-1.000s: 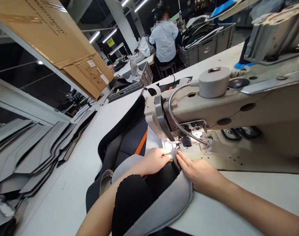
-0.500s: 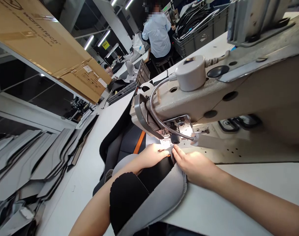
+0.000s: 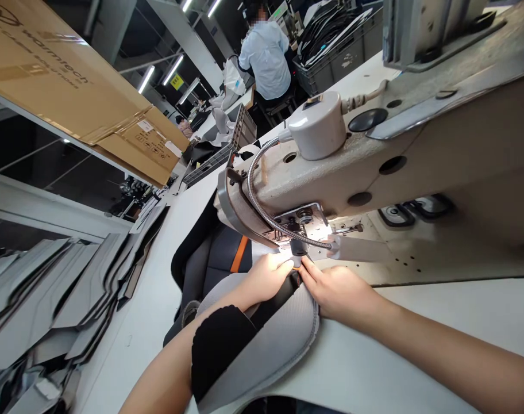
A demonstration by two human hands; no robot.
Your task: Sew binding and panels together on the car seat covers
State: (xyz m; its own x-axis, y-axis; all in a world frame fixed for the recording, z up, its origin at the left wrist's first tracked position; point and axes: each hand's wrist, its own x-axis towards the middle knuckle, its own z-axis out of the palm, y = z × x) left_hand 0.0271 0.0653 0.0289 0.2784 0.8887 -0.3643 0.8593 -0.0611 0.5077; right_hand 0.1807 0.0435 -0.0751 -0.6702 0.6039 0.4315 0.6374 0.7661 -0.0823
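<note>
A grey, black and orange fabric cover (image 3: 270,351) is spread on a white table (image 3: 352,368), partly beneath the lamplit head of a beige sewing machine (image 3: 331,178). Near the needle area, a bit of the cover is pinched between thumb and fingers of the left hand (image 3: 266,277). Beside it, the cover is touched by the right hand's (image 3: 342,292) fingertips; whether it is gripped cannot be told. Grey panels (image 3: 81,282) are stacked at left.
</note>
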